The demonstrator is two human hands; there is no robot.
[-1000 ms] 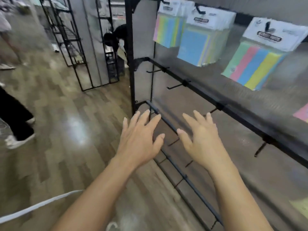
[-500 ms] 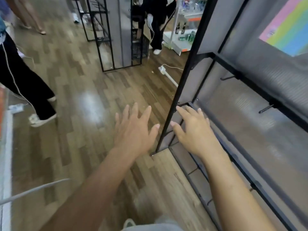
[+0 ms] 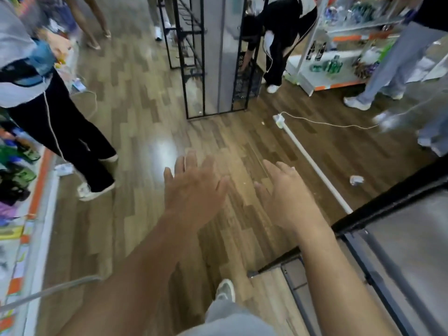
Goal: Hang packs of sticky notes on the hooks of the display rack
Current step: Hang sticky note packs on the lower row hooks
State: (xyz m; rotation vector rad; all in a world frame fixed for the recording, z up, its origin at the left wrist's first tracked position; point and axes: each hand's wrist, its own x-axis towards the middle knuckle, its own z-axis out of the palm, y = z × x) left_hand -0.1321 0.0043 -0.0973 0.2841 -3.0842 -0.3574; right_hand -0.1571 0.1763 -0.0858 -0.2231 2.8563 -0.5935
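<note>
While you are facing the open aisle, you are holding your left hand (image 3: 194, 190) and your right hand (image 3: 288, 197) out over the wooden floor (image 3: 150, 117). Both are well clear of the display rack (image 3: 388, 203) on its aisle side, with fingers spread flat and gripping nothing. No packs of sticky notes are showing anywhere in view, neither in your hands nor on the rack, so where the stock is lying cannot be told from here. Of the rack, only a lower corner is showing: a black metal frame bar running across a dull grey back panel (image 3: 412, 238), with no hook showing plainly on this part. Judging by that, the hanging is not under way at this moment. You are looking at a fetch step, with a pack to be found and picked up before any hook can be loaded, and how many hooks are filled cannot be judged. Just beyond the rack's corner a white power strip (image 3: 315, 166) is lying along the floor with a crumpled scrap (image 3: 356, 180) just beside it, and other people (image 3: 72, 141) are standing farther from the rack.
</note>
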